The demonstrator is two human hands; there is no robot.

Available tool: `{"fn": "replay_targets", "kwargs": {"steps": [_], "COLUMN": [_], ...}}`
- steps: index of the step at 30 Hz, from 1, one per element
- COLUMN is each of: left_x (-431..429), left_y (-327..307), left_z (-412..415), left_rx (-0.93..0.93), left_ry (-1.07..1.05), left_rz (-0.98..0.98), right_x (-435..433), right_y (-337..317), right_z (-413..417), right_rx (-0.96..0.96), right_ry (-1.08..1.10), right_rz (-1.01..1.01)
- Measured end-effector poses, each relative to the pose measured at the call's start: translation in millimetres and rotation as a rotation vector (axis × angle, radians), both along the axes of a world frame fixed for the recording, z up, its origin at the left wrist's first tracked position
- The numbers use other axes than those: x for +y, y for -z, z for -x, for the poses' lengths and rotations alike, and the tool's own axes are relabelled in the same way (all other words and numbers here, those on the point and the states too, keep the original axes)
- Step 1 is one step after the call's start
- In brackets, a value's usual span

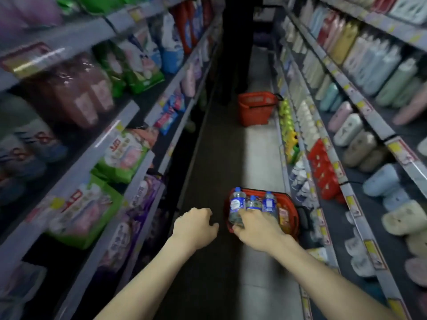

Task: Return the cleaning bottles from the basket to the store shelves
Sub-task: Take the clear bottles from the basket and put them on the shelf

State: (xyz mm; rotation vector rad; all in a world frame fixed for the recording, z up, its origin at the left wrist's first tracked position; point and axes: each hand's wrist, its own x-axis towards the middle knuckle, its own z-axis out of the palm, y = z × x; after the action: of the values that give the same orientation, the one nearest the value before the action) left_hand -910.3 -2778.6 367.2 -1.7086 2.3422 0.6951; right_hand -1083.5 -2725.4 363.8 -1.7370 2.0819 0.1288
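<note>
Bare right hand, its grip closed round a clear, blue-capped plastic bottle standing in a red plastic basket on the aisle floor, seemingly to lift it; left hand hovers loosely curled, empty.

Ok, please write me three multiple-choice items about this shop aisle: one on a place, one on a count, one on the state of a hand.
1. Where is the near basket?
A. low beside the right shelves
B. on a left shelf
C. hanging from the left hand

2. How many blue-capped bottles stand in it?
A. one
B. three
C. six

3. What does the left hand hold?
A. a bottle
B. a price tag
C. nothing

Answers: 1 A, it sits down by the right shelves. 2 B, three blue caps show. 3 C, its fingers close on nothing; only the right hand grips the leftmost bottle.
</note>
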Motion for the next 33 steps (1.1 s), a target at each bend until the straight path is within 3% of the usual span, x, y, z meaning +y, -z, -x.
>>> {"fn": "replay_targets", "kwargs": {"steps": [7,21,33], "left_x": [-31.7,-124.6,-188.4], "left_y": [47.8,135.4,220.5], "left_z": [83.0,262.9,327.0], "left_rx": [-0.004,-0.086,-0.143], "left_ry": [0.157,0.215,0.177], "left_rz": [-0.098,-0.343,-0.429], "right_x": [-8.2,-85.1,-157.4], "right_y": [48.7,145.2,229.2], "right_z": [72.1,251.1,306.0], "right_rx": [0.003,-0.131,-0.203], "right_ry": [0.169,0.223,0.279], "right_rz": [-0.093,-0.237,-0.389]}}
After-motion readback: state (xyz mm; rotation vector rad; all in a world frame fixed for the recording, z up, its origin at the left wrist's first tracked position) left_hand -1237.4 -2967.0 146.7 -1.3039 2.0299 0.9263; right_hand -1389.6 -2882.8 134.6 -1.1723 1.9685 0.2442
